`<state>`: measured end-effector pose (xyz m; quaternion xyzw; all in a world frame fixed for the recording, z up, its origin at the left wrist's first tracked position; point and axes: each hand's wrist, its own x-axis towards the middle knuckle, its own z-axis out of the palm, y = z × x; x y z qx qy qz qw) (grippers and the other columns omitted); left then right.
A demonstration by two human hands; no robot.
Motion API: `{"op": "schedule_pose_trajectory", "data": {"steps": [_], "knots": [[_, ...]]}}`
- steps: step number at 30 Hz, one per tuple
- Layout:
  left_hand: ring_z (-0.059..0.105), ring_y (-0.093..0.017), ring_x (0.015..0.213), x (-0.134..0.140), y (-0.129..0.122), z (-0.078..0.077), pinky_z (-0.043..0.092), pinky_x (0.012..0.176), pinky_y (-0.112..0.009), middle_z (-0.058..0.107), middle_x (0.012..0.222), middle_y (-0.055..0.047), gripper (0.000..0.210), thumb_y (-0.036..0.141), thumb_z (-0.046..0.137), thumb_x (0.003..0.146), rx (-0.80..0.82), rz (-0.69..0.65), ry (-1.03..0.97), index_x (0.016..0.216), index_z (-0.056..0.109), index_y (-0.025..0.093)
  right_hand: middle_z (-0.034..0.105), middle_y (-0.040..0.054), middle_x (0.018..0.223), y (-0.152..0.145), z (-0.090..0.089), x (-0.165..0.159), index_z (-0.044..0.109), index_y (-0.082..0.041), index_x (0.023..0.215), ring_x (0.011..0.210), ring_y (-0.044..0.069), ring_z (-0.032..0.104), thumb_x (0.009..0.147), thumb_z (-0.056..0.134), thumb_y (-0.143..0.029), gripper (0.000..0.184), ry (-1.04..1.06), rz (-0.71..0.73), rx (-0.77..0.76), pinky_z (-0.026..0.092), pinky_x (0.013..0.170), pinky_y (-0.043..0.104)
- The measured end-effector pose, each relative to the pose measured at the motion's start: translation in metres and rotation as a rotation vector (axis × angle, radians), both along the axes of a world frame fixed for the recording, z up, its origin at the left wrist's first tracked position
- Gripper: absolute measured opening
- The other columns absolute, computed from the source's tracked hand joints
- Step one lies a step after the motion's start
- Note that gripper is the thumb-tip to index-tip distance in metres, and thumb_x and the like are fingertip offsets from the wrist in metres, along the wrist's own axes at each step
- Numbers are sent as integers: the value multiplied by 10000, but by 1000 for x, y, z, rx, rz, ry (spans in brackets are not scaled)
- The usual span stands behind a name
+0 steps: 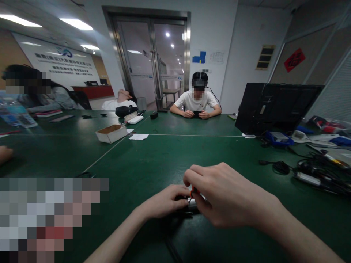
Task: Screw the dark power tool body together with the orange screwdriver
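Low in the middle, my left hand (168, 201) rests on the table with its fingers closed around a silver-and-black cylindrical device (193, 204). My right hand (227, 193) reaches over from the right and bends above that same device. Its thumb and fingers pinch a small orange-and-black piece (193, 190), which meets the left fingertips near the top of the cylinder. The fingers cover most of the orange piece, so its exact kind does not show. A dark cable (172, 248) runs from below the device toward me.
Black cables (281, 167) and another silver-and-black cylinder (307, 178) lie at right, near a monitor (274, 106). An open cardboard box (111, 134) and white paper (139, 136) stand left of centre. A person (196, 102) sits opposite; others are at left beside water bottles (19, 113).
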<state>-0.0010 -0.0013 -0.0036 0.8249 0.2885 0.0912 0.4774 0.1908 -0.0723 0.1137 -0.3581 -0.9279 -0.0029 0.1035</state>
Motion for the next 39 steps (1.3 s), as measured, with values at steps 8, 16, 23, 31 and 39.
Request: {"op": "schedule_pose_trajectory", "data": {"steps": [8, 16, 23, 31, 39], "knots": [[561, -207, 944, 1, 0, 1, 419, 855, -290, 644, 1023, -23, 201, 239, 520, 878, 24, -3, 36, 1014, 652, 173, 576, -26, 724, 3, -5, 1, 489, -211, 912, 552, 110, 440, 918, 455, -328, 122, -15, -69, 80, 194, 485, 253], [541, -225, 987, 0, 0, 0, 411, 882, -306, 639, 1042, -10, 174, 248, 540, 868, 24, -2, 14, 981, 660, 195, 573, 8, 888, 0, 1, 1, 495, -194, 895, 633, 111, 469, 839, 494, -230, 66, -19, -6, -1, 243, 501, 250], [561, -194, 900, 0, 0, 1, 420, 838, -281, 634, 995, -3, 171, 228, 524, 871, -9, -21, 21, 954, 668, 188, 568, 4, 872, 1, -1, 1, 488, -189, 896, 602, 108, 441, 817, 486, -198, 80, -11, -9, 6, 225, 490, 243], [567, -217, 961, 0, 0, 1, 410, 868, -291, 647, 1052, -16, 207, 211, 533, 864, 27, -8, 11, 1035, 649, 185, 572, -9, 761, 5, -3, 1, 490, -195, 925, 563, 111, 441, 921, 436, -295, 114, -27, -58, 78, 191, 483, 249], [554, -213, 978, 1, 0, -1, 406, 866, -277, 634, 1045, -8, 176, 247, 547, 880, 47, -12, 10, 992, 674, 195, 558, -7, 899, 2, -1, 4, 459, -201, 923, 613, 113, 450, 808, 499, -188, 122, -24, 13, 17, 247, 488, 240]]}}
